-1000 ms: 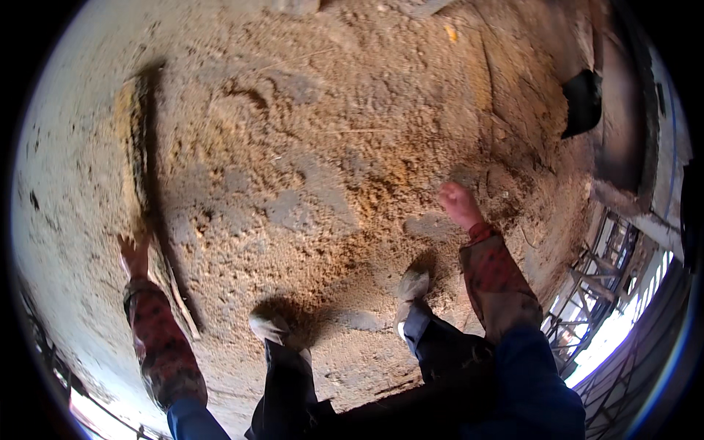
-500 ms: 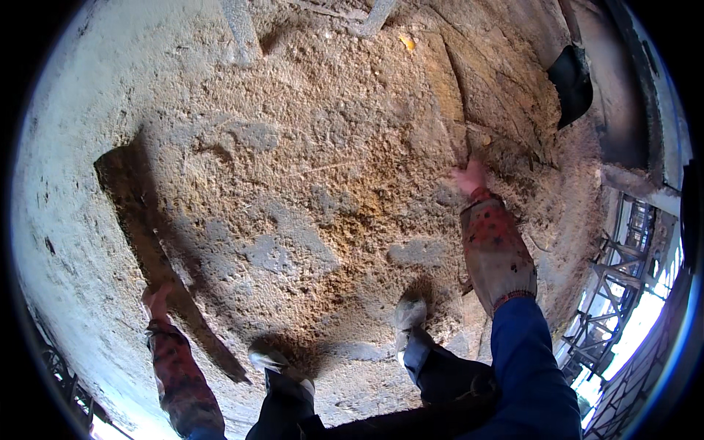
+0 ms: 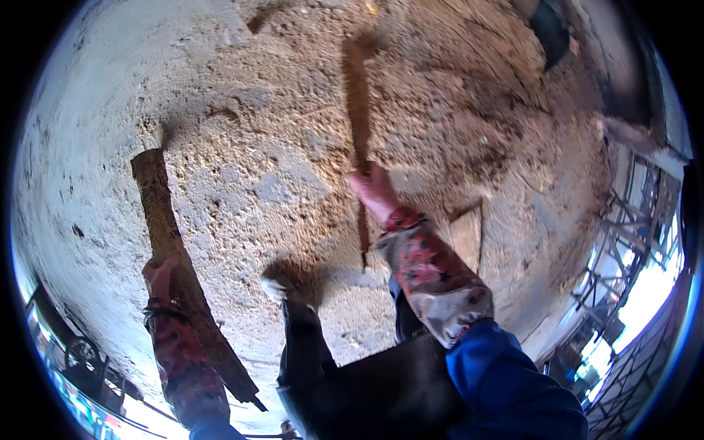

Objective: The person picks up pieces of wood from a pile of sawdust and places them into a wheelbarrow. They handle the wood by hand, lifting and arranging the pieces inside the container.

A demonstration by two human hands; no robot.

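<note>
My left hand (image 3: 161,280) is closed round a long, rough wooden slab (image 3: 155,198), dark and bark-like, held lengthwise at the left. Its far end is cut straight; the near end is splintered. In the middle, my right hand (image 3: 375,192) grips a narrower strip of wood (image 3: 357,110) near its lower part. That strip points away from me, with a short end showing below the fist. Both pieces look raised off the sawdust-covered ground (image 3: 279,154).
A flat piece of board (image 3: 467,236) lies right of my right forearm. My shoe (image 3: 276,286) stands on the sawdust. A black curved object (image 3: 550,33) is at the far right. Metal framework (image 3: 623,235) lines the right edge, and a wheel (image 3: 82,356) shows at the left.
My right hand has come left and lifted the wooden strip from the ground at the right. The left slab has turned to point more straight ahead. My view has shifted too.
</note>
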